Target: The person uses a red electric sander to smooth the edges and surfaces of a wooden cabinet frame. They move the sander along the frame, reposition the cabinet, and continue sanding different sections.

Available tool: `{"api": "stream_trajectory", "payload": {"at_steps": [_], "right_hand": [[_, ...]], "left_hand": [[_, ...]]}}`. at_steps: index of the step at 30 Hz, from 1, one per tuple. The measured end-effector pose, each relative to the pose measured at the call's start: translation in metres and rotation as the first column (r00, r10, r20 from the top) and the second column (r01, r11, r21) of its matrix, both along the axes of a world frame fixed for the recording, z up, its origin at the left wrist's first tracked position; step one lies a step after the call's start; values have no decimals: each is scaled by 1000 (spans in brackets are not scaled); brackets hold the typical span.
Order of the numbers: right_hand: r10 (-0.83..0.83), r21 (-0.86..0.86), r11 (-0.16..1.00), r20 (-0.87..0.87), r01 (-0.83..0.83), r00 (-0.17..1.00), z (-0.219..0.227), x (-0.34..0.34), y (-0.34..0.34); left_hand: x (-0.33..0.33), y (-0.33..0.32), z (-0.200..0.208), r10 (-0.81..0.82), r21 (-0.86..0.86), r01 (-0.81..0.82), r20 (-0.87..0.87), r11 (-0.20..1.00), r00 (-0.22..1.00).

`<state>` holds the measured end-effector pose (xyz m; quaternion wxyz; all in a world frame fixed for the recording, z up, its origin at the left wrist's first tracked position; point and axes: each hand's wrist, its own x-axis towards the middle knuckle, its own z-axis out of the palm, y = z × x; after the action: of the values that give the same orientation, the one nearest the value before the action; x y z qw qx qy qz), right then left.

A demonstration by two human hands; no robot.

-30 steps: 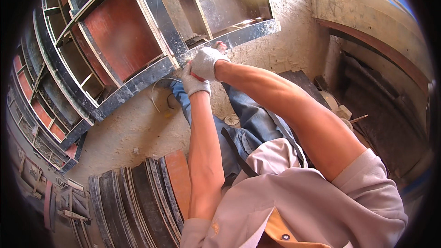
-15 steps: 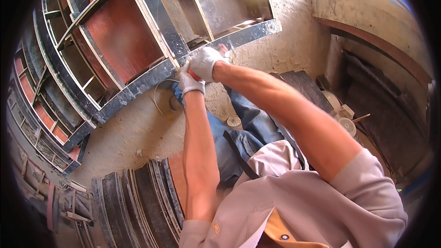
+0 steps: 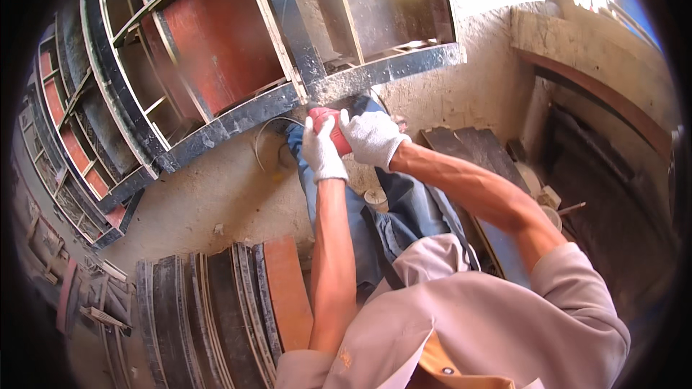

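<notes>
Both my hands wear whitish work gloves and are closed around a red, rounded hand tool whose exact kind is partly hidden by my fingers. My left hand wraps its near left side. On its right side sits my right hand, fingers curled over it. The tool is just below the dark edge board of a large panelled frame, close to a pale, dusty patch where the ribs meet that board. I cannot tell whether the tool touches the board.
The panelled frame has red panels and dark ribs. A thin cable loops left of my legs. Curved dark boards stand stacked at lower left, beside scrap wood. A small round cup lies between my legs; dark planks lie to the right.
My hands have drawn down and slightly right, away from the board's edge, exposing more of the red tool and the pale patch. My view has shifted slightly too.
</notes>
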<state>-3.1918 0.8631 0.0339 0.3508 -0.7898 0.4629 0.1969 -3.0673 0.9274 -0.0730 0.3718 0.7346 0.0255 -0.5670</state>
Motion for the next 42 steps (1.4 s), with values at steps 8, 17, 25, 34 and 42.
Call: {"api": "stream_trajectory", "payload": {"at_steps": [8,17,25,34,42], "right_hand": [[-7,13,1000,45,7,999,-29,52,-9],[-104,-3,995,17,104,994,-43,62,3],[-175,59,982,-43,178,984,-40,62,6],[-182,10,983,-68,183,981,-34,83,7],[60,-82,994,-112,-69,992,-36,83,-12]], "left_hand": [[47,-23,2,193,102,-194,14,976,981],[52,-38,15,165,124,-163,-9,979,986],[50,-34,13,-23,74,15,113,997,993],[70,-35,4,15,47,-18,61,999,998],[61,-41,12,350,102,-335,-229,937,908]]}}
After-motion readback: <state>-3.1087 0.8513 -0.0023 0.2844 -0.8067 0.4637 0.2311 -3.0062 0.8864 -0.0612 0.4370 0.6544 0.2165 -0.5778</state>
